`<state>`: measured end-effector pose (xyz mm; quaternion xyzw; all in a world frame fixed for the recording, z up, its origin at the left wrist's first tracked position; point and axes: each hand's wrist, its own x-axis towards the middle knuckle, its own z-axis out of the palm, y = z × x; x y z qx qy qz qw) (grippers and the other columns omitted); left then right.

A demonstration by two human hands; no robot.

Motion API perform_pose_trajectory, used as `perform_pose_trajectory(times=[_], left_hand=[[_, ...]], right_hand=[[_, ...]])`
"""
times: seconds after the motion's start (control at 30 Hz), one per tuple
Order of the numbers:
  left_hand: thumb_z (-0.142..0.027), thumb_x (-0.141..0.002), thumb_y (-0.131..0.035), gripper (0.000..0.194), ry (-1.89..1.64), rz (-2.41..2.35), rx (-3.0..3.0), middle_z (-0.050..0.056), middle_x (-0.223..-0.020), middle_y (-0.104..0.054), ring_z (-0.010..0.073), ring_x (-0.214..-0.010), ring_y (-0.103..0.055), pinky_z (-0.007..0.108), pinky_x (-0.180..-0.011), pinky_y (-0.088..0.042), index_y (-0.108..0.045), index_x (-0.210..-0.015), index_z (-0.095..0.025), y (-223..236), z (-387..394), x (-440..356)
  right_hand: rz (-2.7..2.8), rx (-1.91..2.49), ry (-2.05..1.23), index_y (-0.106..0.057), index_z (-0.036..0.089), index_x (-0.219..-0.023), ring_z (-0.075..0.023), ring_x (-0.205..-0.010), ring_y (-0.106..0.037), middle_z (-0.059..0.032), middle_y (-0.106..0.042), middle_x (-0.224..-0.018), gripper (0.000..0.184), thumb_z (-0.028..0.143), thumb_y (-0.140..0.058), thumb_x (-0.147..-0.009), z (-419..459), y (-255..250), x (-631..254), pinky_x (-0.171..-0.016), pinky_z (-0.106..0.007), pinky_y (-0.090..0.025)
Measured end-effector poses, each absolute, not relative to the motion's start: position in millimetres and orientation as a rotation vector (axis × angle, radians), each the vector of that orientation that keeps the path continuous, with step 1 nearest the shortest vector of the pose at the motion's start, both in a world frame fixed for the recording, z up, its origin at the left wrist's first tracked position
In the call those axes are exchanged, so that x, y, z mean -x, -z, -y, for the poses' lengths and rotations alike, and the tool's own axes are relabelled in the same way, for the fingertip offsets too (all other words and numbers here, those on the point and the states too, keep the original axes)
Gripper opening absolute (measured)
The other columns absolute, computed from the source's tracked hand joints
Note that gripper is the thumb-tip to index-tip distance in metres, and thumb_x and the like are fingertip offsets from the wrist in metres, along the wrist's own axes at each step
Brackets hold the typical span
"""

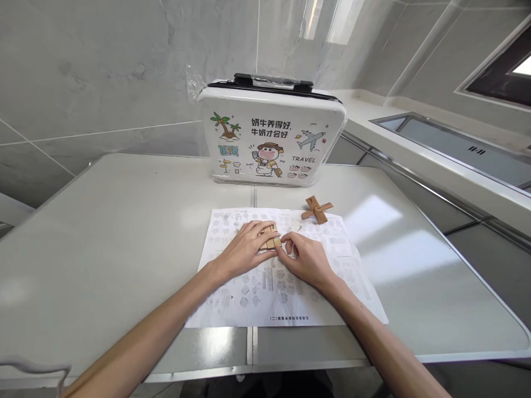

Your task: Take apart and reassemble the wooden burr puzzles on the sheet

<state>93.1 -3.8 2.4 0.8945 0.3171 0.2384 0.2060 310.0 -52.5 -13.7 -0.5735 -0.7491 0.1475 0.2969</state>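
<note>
Several wooden puzzle pieces (270,234) lie together on a printed sheet (265,307) covered in small diagrams. My left hand (249,244) rests over these pieces, its fingers laid across them and pressing from the left and top. From the right, my right hand (305,255) pinches the right end of one piece between thumb and forefinger. Both hands partly hide the pieces, so their full shape cannot be made out. Farther back, at the sheet's upper right edge, sits a cross-shaped wooden puzzle assembly (317,210) with a marking on one arm; neither hand touches it.
A white suitcase (236,160) with cartoon prints, wrapped in clear plastic, stands at the table's back edge. The folding table (124,249) has a seam down its middle. A counter with a sink (452,143) runs along the right, and a tiled wall rises behind.
</note>
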Motion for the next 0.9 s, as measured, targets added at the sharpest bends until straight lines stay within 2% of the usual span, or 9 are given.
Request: perform_pose_trajectory(times=[0.13, 0.3, 0.57, 0.73, 0.9], left_hand=[[-0.039, -0.102, -0.065, 0.031, -0.698, -0.901, -2.465, 0.01, -0.142, -0.063, 0.0305, -0.133, -0.056, 0.052, -0.114, -0.046, -0.066, -0.131, -0.029, -0.5, 2.5, -93.8], [-0.044, -0.104, -0.059, 0.036, -0.753, -1.022, -2.43, 0.009, -0.144, -0.06, 0.0304, -0.135, -0.053, 0.05, -0.114, -0.047, -0.059, -0.136, -0.027, 3.3, 0.6, -93.0], [-0.032, -0.101, -0.064, 0.039, -0.919, -1.407, -2.314, 0.009, -0.142, -0.061, 0.0313, -0.13, -0.052, 0.051, -0.111, -0.047, -0.051, -0.137, -0.025, 4.8, -16.5, -79.0], [-0.032, -0.102, -0.06, 0.038, -0.858, -1.438, -2.329, 0.009, -0.143, -0.059, 0.0313, -0.133, -0.048, 0.052, -0.115, -0.044, -0.055, -0.14, -0.026, 5.2, -27.5, -65.9], [-0.033, -0.104, -0.055, 0.033, -0.767, -1.363, -2.427, 0.011, -0.145, -0.055, 0.0328, -0.134, -0.048, 0.053, -0.115, -0.045, -0.067, -0.134, -0.027, 5.5, -35.9, -55.3]], right_hand=[[1.985, 1.508, -0.439, -0.064, 0.024, -0.096, -0.0148, -0.056, -0.052, 0.0017, -0.065, -0.072, 0.02, 0.042, -0.057, -0.102, 53.0, 12.1, -309.6, -0.058, -0.029, -0.035], [1.959, 1.519, -0.506, -0.065, 0.024, -0.098, -0.0146, -0.056, -0.053, 0.0026, -0.065, -0.071, 0.022, 0.042, -0.054, -0.105, 53.5, 8.2, -309.8, -0.057, -0.028, -0.035], [1.939, 1.542, -0.546, -0.065, 0.024, -0.094, -0.0153, -0.058, -0.055, 0.0023, -0.065, -0.071, 0.021, 0.038, -0.054, -0.105, 53.1, 4.5, -309.6, -0.058, -0.028, -0.037], [1.932, 1.543, -0.558, -0.064, 0.024, -0.093, -0.0155, -0.059, -0.055, 0.0021, -0.065, -0.07, 0.021, 0.037, -0.053, -0.105, 52.0, 4.4, -310.5, -0.059, -0.029, -0.037], [1.933, 1.533, -0.557, -0.063, 0.023, -0.092, -0.0156, -0.058, -0.055, 0.0019, -0.063, -0.068, 0.022, 0.037, -0.053, -0.105, 51.9, 4.0, -311.0, -0.058, -0.029, -0.037]])
